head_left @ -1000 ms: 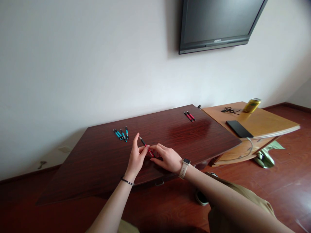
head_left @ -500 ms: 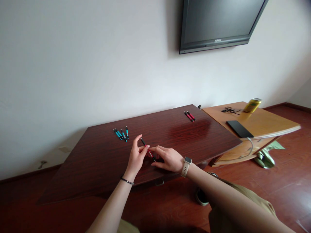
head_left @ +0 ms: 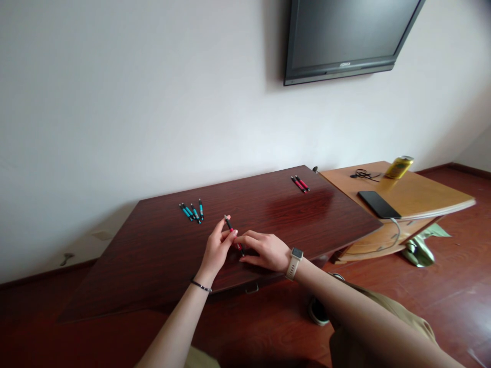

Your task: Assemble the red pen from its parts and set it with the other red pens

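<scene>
A red and black pen point(head_left: 229, 223) slants between my two hands above the front part of the dark wooden table point(head_left: 161, 260). My left hand point(head_left: 215, 251) pinches it between thumb and fingers, with the index fingertip by its upper end. My right hand point(head_left: 268, 250) is closed around the lower part, its index finger across the pen; some of the barrel is hidden there. Beyond my left hand lie several blue and black pens point(head_left: 195, 212) in a loose group. Two more red pens point(head_left: 300, 183) rest side by side at the table's far right.
On the right stands a lower light-wood cabinet point(head_left: 425, 197), bearing a black phone point(head_left: 379, 204) with a white cable, a coiled black cable point(head_left: 364, 175) and a yellow can point(head_left: 399, 167). A television point(head_left: 345, 36) hangs on the wall above. Green cloth-like material point(head_left: 422, 250) is on the floor.
My left index finger has straightened toward the pen's upper end. The pen has shifted slightly right, and my right fingers cover more of its lower part. The lying pens have not moved.
</scene>
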The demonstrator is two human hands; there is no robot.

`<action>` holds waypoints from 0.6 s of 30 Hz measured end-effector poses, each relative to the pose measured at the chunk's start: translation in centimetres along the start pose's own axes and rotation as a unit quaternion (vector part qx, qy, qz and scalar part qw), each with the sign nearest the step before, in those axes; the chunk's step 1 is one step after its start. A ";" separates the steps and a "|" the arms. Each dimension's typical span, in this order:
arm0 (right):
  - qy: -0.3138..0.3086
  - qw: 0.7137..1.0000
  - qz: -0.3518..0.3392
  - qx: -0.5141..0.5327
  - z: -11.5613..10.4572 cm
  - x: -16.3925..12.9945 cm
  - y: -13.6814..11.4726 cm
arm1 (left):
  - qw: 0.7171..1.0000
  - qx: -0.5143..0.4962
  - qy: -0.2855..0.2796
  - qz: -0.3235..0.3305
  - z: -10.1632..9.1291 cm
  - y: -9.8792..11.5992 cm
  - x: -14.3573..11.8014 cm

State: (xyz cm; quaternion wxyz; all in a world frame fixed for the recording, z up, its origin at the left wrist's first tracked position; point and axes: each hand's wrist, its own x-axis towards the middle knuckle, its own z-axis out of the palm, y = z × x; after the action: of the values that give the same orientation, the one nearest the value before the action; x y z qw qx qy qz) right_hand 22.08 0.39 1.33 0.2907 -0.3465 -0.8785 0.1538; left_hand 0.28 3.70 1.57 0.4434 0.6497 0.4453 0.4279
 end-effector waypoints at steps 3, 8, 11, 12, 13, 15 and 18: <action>-0.004 1.000 0.007 -0.010 -0.2 0.0 0.0 | 1.000 -0.002 -0.021 0.001 0.1 0.1 -0.1; -0.016 1.000 0.008 -0.013 -0.3 0.0 0.2 | 0.999 -0.009 -0.034 0.006 0.4 -0.1 -0.3; -0.019 1.000 0.007 -0.010 -0.2 -0.1 0.4 | 0.999 -0.003 -0.038 0.008 0.5 -0.2 -0.3; -0.021 1.000 0.006 -0.010 -0.2 -0.1 0.4 | 0.999 -0.003 -0.037 0.008 0.5 -0.3 -0.3; -0.022 1.000 0.004 -0.009 -0.2 -0.1 0.5 | 0.999 -0.003 -0.035 0.008 0.5 -0.3 -0.3; -0.024 1.000 0.001 -0.010 -0.2 -0.2 0.5 | 0.999 -0.003 -0.032 0.008 0.5 -0.3 -0.2; -0.026 1.000 -0.001 -0.011 -0.2 -0.2 0.5 | 0.999 -0.006 -0.030 0.008 0.5 -0.4 -0.1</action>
State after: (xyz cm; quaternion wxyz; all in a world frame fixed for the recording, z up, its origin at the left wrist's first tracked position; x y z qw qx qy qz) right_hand 22.56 0.63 1.20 0.2642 -0.3446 -0.8878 0.1524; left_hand 0.60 3.56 1.08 0.4572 0.6632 0.4240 0.4140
